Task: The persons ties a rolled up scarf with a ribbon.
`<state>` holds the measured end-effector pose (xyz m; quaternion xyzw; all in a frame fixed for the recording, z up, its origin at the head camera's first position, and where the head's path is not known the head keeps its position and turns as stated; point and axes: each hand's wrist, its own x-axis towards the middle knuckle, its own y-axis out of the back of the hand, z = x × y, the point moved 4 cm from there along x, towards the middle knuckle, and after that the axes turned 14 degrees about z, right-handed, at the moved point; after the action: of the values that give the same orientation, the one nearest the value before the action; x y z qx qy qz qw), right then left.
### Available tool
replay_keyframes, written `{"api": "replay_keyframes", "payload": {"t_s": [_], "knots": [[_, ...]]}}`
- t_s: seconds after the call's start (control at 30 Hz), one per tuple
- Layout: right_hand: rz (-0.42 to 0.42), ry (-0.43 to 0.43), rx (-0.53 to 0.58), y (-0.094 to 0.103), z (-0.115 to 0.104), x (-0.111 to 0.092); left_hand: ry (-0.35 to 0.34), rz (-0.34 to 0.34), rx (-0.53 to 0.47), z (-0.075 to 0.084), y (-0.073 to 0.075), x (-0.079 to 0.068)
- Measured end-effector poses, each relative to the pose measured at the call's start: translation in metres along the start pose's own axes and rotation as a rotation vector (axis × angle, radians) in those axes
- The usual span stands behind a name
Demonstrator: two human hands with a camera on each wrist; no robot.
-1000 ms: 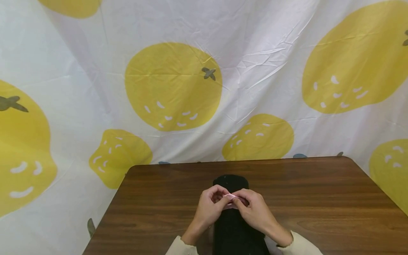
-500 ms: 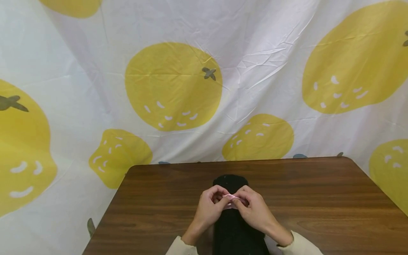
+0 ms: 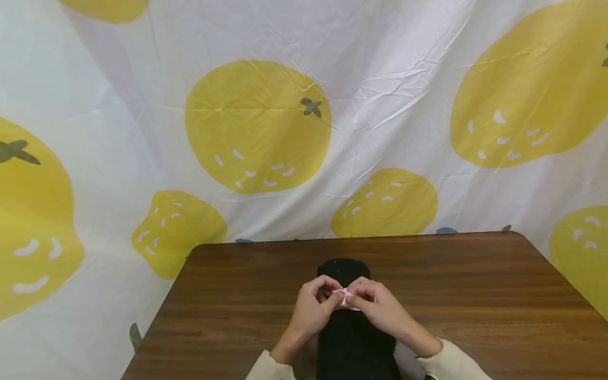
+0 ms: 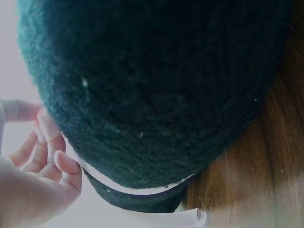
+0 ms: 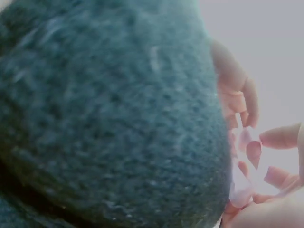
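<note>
A long black fuzzy roll (image 3: 353, 343) lies lengthwise before me, with a narrow pale band (image 4: 142, 191) round it in the left wrist view. In the head view a pink ribbon (image 3: 346, 303) crosses the top of the roll. My left hand (image 3: 311, 307) pinches it between thumb and forefinger from the left. From the right, my right hand (image 3: 382, 309) pinches it too, fingertips close to the left ones. A loop of the ribbon (image 5: 241, 185) shows between the hands in the right wrist view.
The brown wooden table (image 3: 475, 295) spreads out on both sides of the roll. Behind its far edge hangs a white curtain (image 3: 394, 105) printed with yellow fruit. A whitish strip (image 4: 175, 217) lies by the roll in the left wrist view.
My right hand has shifted slightly, its forearm and sleeve a little to the right. More of the pink ribbon shows between the fingertips. The left hand has stayed in place.
</note>
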<state>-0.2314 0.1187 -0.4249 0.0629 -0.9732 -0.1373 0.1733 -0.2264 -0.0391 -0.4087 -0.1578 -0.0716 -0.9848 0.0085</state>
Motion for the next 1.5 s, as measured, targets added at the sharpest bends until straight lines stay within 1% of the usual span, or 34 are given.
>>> {"api": "replay_keyframes", "payload": {"t_s": [0.2,0.27,0.33,0.5,0.73,0.87,1.03,1.13,1.37,1.5], "knots": [[-0.091,-0.147,0.285,0.001,0.004,0.002,0.006,-0.02,0.011,-0.025,-0.005,0.006],[-0.101,-0.171,0.33,0.001,0.006,0.002,0.012,-0.031,0.012,-0.03,-0.006,0.007],[-0.107,-0.186,0.351,0.001,0.008,0.002,0.013,-0.041,0.015,-0.032,-0.006,0.007],[-0.12,-0.186,0.377,0.001,0.01,0.002,0.01,-0.058,0.023,-0.029,-0.006,0.007],[-0.145,-0.126,0.406,0.001,0.011,0.002,0.034,-0.08,0.022,-0.029,-0.006,0.008],[-0.152,-0.133,0.424,0.001,0.012,0.001,0.032,-0.087,0.023,-0.03,-0.006,0.008],[-0.157,-0.147,0.442,0.0,0.014,0.001,0.039,-0.092,-0.041,-0.031,-0.005,0.009],[-0.156,-0.153,0.436,0.0,0.014,0.001,0.046,-0.095,-0.071,-0.031,-0.004,0.008],[-0.141,-0.168,0.385,0.001,0.015,0.002,0.076,-0.104,-0.076,-0.029,-0.003,0.008],[-0.126,-0.174,0.354,0.001,0.017,0.002,0.079,-0.104,-0.083,-0.029,-0.003,0.008]]}}
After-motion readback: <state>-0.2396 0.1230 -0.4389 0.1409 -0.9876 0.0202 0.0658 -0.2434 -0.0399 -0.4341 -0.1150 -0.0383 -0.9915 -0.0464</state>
